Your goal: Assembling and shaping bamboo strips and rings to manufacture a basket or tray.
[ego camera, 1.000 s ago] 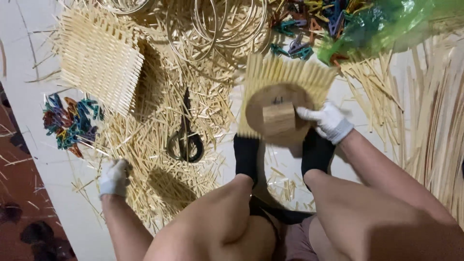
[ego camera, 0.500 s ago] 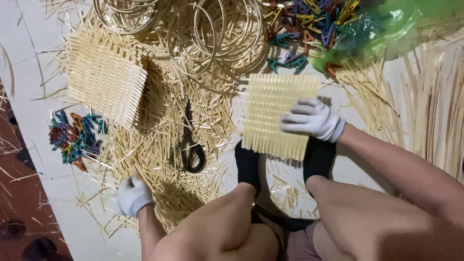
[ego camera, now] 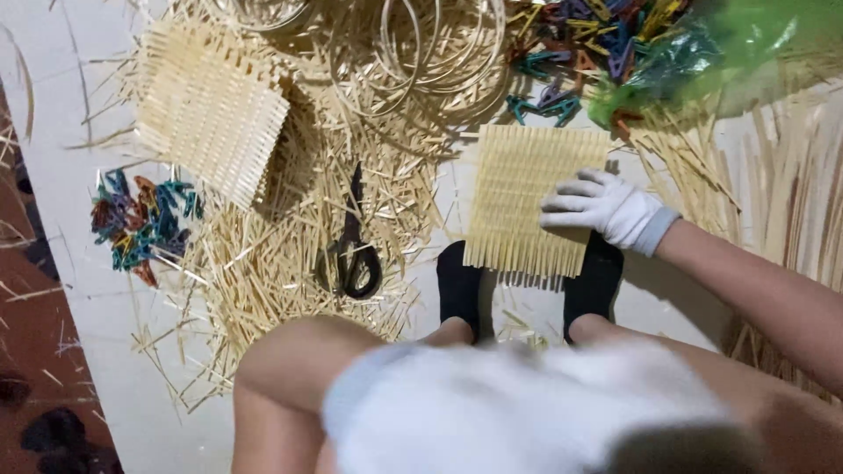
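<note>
A gloved right hand (ego camera: 606, 211), fingers spread, presses flat a light, stiff, brittle-edged woven mat (ego camera: 527, 197) right of black scissors (ego camera: 356, 246).

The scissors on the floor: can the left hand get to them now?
Probably yes. The scissors lie uncovered on the straw bits, nothing over them, and the blurred left hand is near.

A square woven mat (ego camera: 527, 197) of pale bamboo strips is laid flat on the floor, its fringed lower edge resting over two black-socked feet.
</note>
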